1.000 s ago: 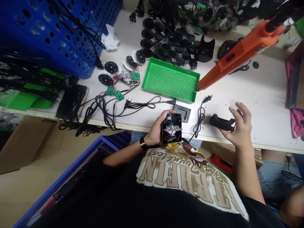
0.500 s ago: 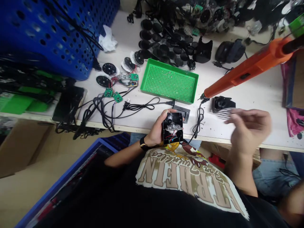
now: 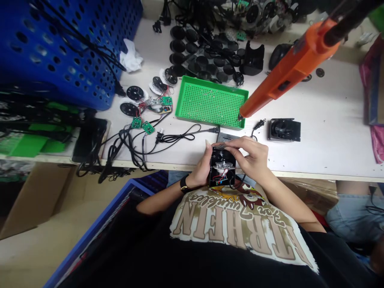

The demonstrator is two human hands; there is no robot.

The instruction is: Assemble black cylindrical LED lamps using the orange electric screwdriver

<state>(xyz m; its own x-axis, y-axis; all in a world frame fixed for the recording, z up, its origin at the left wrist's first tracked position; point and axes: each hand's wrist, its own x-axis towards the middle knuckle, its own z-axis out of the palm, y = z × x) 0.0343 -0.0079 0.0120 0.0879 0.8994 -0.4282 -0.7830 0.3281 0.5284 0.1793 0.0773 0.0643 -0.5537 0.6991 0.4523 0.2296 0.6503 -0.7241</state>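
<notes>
Left hand (image 3: 199, 169) grasps the open black plastic housing (image 3: 220, 176), wires showing, at the front edge of the white workbench (image 3: 330, 152), bracing it while the right hand (image 3: 250, 154) pinches its top rim; a matching black shell (image 3: 283, 130) sits at 3 o'clock, within reach.

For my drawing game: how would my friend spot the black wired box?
Find the long white workbench. At its front edge, the left hand and right hand hold a black box. Only this black part is held, with red wires showing.
</notes>
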